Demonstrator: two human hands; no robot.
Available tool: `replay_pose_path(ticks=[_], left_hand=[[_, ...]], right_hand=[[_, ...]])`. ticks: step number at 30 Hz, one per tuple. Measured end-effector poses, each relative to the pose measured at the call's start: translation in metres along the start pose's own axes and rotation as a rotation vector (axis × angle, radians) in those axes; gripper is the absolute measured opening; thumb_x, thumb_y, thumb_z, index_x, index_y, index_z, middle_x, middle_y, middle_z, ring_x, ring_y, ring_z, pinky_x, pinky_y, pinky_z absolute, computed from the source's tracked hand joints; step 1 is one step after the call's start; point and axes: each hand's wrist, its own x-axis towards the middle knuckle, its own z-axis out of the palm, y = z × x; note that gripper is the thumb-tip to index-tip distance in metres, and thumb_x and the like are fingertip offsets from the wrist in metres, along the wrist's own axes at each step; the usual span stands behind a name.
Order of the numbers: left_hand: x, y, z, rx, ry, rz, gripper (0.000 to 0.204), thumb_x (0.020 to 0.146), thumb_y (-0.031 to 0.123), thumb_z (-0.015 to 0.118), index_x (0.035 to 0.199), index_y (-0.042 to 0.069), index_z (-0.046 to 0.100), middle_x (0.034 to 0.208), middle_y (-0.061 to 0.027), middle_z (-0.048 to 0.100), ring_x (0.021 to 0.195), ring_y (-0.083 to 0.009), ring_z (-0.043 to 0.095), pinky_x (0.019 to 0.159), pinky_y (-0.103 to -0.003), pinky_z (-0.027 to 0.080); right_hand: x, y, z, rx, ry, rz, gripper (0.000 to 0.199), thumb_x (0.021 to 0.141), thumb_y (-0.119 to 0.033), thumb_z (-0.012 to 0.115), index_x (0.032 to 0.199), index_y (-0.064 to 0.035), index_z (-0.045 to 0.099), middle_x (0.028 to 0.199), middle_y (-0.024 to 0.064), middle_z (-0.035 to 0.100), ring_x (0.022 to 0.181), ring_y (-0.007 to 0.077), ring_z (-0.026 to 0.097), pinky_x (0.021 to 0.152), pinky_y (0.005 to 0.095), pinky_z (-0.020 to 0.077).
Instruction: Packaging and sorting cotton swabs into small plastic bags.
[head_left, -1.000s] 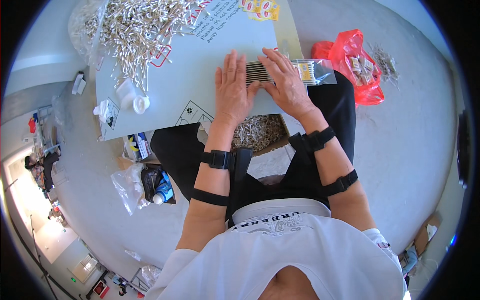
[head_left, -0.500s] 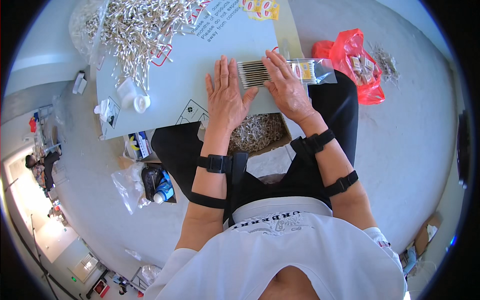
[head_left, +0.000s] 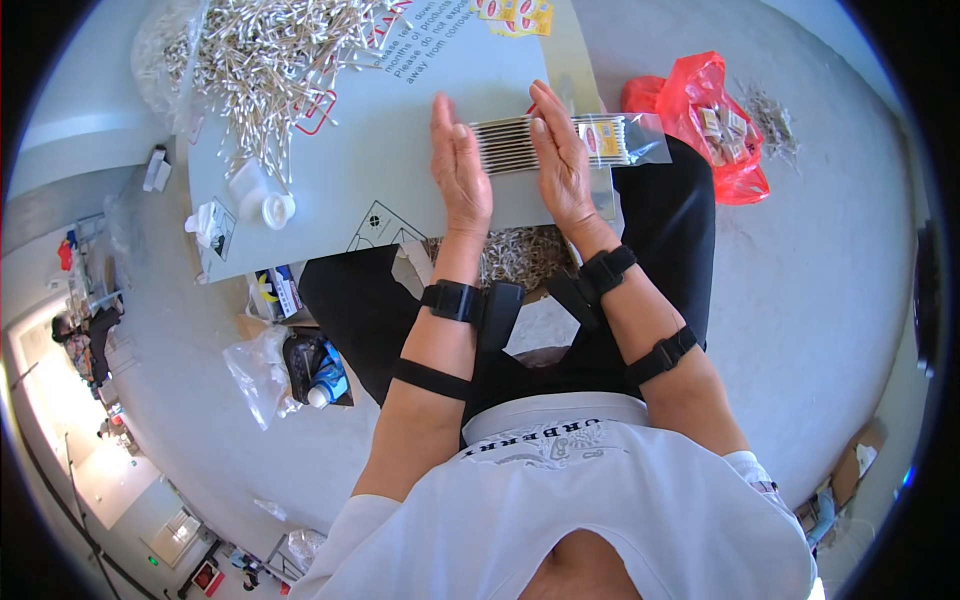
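A flat row of cotton swabs (head_left: 505, 148) lies on the board in a clear plastic sleeve. A yellow label card (head_left: 600, 140) sits inside its right part, and the sleeve's loose end reaches past the board's edge. My left hand (head_left: 462, 180) stands on edge at the row's left end, fingers stretched out, palm turned inward. Across the middle of the swabs, my right hand (head_left: 565, 170) is also turned on its side with straight fingers. It covers part of the row. Neither hand grips anything.
A large heap of loose cotton swabs (head_left: 265, 75) covers the far left of the board (head_left: 350, 165). White small containers (head_left: 278, 210) stand nearby; yellow cards (head_left: 515, 14) lie at the far edge. Below is a box of swabs (head_left: 520, 255); a red bag (head_left: 745, 185) lies right.
Both hands have turned from palms down onto their edges. My left hand has moved right, closer to the swabs' end; my right hand has shifted slightly left.
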Motion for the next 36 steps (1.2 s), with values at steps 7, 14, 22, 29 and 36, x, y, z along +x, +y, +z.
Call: replay_pose_path(ticks=[7, 14, 22, 29, 36], left_hand=[[-0.003, 0.001, 0.020, -0.037, -0.019, -0.015, 0.062, 0.104, 0.038, 0.038, 0.146, -0.006, 0.027, 0.151, -0.0227, 0.031, 0.141, -0.0292, 0.030, 0.114, -0.038, 0.024], [-0.004, 0.002, -0.010, 0.345, -0.123, 0.174, 0.059, 0.099, 0.031, 0.049, 0.148, 0.003, 0.031, 0.154, -0.0193, 0.028, 0.144, -0.0313, 0.026, 0.116, -0.043, 0.021], [-0.022, 0.014, -0.003, 1.106, -0.447, 0.334, 0.077, 0.090, 0.047, 0.057, 0.148, 0.004, 0.031, 0.156, -0.0145, 0.025, 0.145, -0.0295, 0.022, 0.117, -0.053, 0.015], [-0.021, 0.007, -0.005, 1.155, -0.513, 0.309, 0.077, 0.091, 0.047, 0.055, 0.150, 0.006, 0.027, 0.158, -0.0138, 0.022, 0.147, -0.0272, 0.019, 0.118, -0.051, 0.013], [-0.023, 0.013, -0.001, 1.154, -0.524, 0.275, 0.077, 0.092, 0.046, 0.053, 0.151, 0.007, 0.023, 0.158, -0.0129, 0.020, 0.147, -0.0272, 0.017, 0.118, -0.050, 0.012]], right_hand=[[0.001, 0.000, -0.004, -0.047, 0.015, 0.014, 0.036, 0.101, -0.014, 0.048, 0.134, 0.0005, 0.049, 0.146, 0.0185, 0.042, 0.133, 0.0288, 0.043, 0.109, 0.0340, 0.0339], [0.012, -0.021, -0.044, -0.531, -0.204, -0.155, 0.042, 0.092, -0.008, 0.056, 0.133, -0.0024, 0.050, 0.143, 0.0175, 0.044, 0.133, 0.0355, 0.041, 0.110, 0.0403, 0.0339], [0.002, -0.011, -0.056, -1.134, -0.526, -0.351, 0.053, 0.091, -0.025, 0.057, 0.140, -0.0089, 0.043, 0.149, 0.0080, 0.039, 0.140, 0.0246, 0.032, 0.118, 0.0458, 0.0184], [0.005, -0.011, -0.068, -1.151, -0.372, -0.303, 0.055, 0.093, -0.028, 0.055, 0.143, -0.0088, 0.040, 0.150, 0.0104, 0.038, 0.141, 0.0259, 0.030, 0.117, 0.0483, 0.0171], [-0.005, 0.011, -0.100, -1.094, -0.338, -0.096, 0.065, 0.096, -0.039, 0.050, 0.150, -0.0114, 0.027, 0.156, 0.0108, 0.026, 0.146, 0.0251, 0.019, 0.118, 0.0481, 0.0108]])
